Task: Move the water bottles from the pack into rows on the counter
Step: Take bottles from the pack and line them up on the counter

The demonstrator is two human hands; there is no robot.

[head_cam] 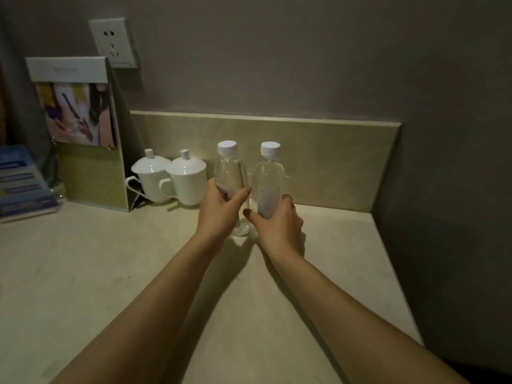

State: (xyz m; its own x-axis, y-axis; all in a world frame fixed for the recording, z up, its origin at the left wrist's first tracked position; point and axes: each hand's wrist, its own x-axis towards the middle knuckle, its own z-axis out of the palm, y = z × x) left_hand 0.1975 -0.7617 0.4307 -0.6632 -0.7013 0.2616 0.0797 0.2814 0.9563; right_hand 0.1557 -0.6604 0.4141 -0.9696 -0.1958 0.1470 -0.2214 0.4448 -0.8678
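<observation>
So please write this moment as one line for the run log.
left hand grips left bottle | right hand grips right bottle | both upright, capped, beside two lidded cups | pack not visible

A dim grey wall [277, 51] carries a white socket [112, 42]. Below it, a beige backsplash [318, 151] edges the pale counter [97, 273], which ends at a side wall [457, 189].

Mugs [177, 178] crowd the left; counter [332, 245] rightward lies open (wall beyond).
</observation>
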